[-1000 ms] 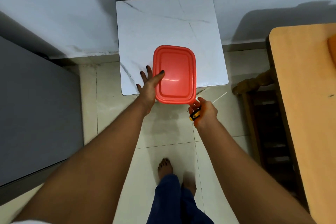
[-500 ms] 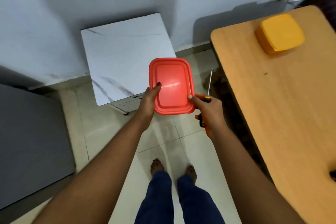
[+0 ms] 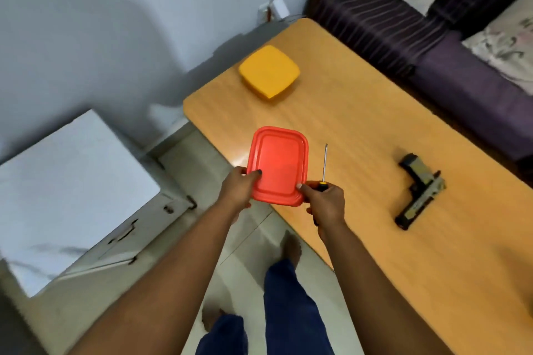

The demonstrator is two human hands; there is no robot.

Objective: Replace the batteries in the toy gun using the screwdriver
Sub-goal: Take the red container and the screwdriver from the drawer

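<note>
A person stands at the corner of a wooden worktop (image 3: 375, 130), both arms stretched forward. The left hand (image 3: 238, 186) grips the near left edge of a red box (image 3: 278, 166), thumb curled over its lid and fingers underneath. The right hand (image 3: 324, 202) pinches the box's near right corner with the thumb on top, while its other fingers are wrapped round the handle of a screwdriver (image 3: 323, 170). The screwdriver's thin metal shaft points away from the person, just beside the box's right edge. The box is held level over the worktop's near left edge.

The toy gun (image 3: 419, 189) lies flat on the worktop well to the right of the hands, untouched. A yellow box (image 3: 269, 70) sits closed near the worktop's far corner. A white cabinet (image 3: 69, 190) stands on the floor to the left, and a purple sofa (image 3: 450, 46) with patterned cushions runs along the worktop's far side.
</note>
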